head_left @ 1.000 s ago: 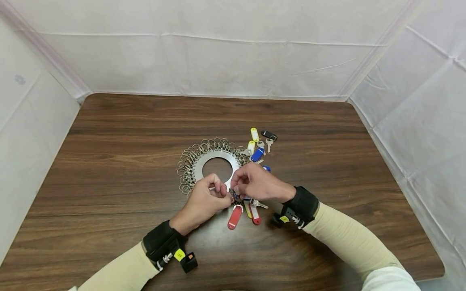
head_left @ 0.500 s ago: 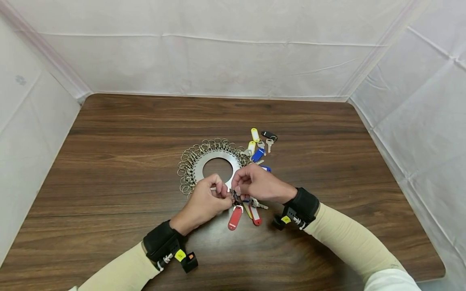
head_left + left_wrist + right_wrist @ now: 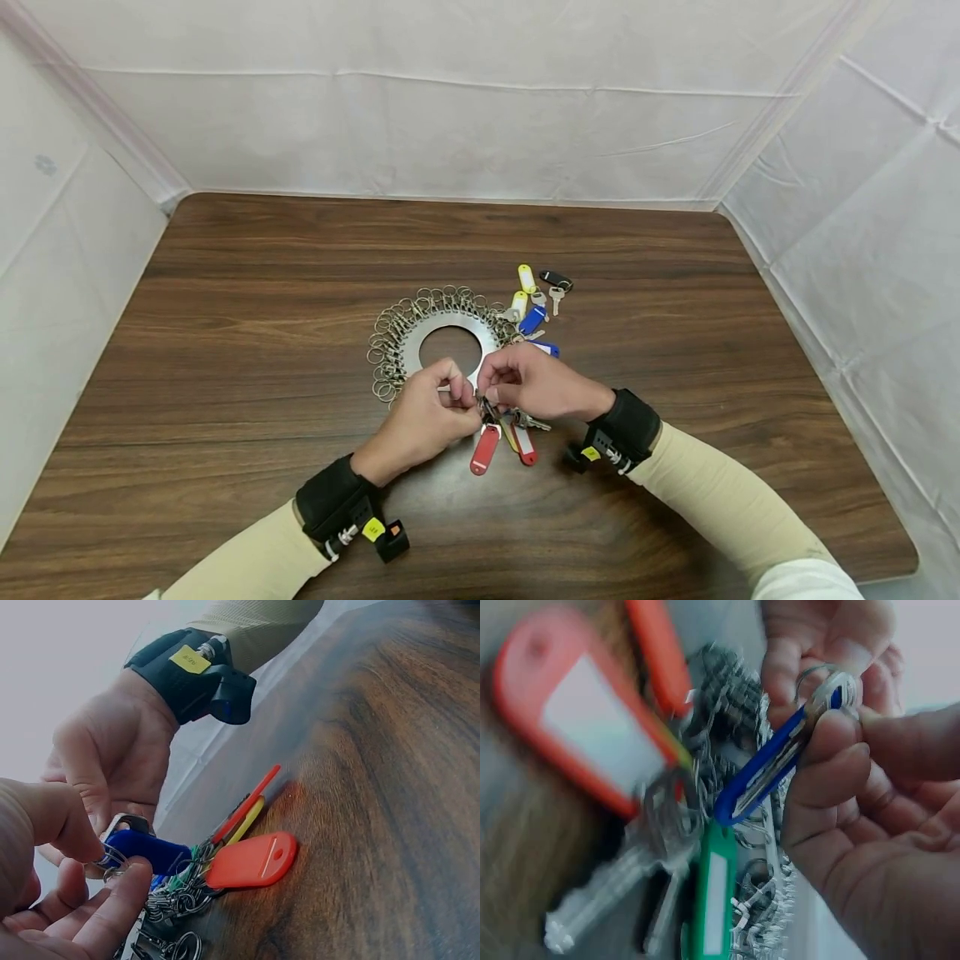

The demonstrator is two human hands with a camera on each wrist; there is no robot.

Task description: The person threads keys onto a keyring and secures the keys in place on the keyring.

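Observation:
My left hand (image 3: 427, 417) pinches a thin metal split ring (image 3: 112, 856) between thumb and fingertip at the near side of a flat silver key-holder disc (image 3: 411, 343). Facing it, my right hand (image 3: 536, 385) pinches a blue key tag (image 3: 769, 766) by its end, with a silvery metal piece (image 3: 127, 821) against it. The ring sits right at that end of the tag. Just below the fingers hang red key tags (image 3: 485, 451), a green tag (image 3: 716, 892) and keys (image 3: 607, 881). In the head view the hands hide the blue tag.
Many small rings on clips (image 3: 386, 346) fringe the disc's left and far sides. Beyond my right hand lie yellow tags (image 3: 527, 278), a black tag (image 3: 555, 278), another blue tag (image 3: 533, 319) and loose keys (image 3: 556, 300) on the wooden table (image 3: 262, 333). White sheeting (image 3: 450, 142) encloses the table.
Both hands stay at the same spot with only slight finger shifts. The keys and tags under the right hand have moved very little.

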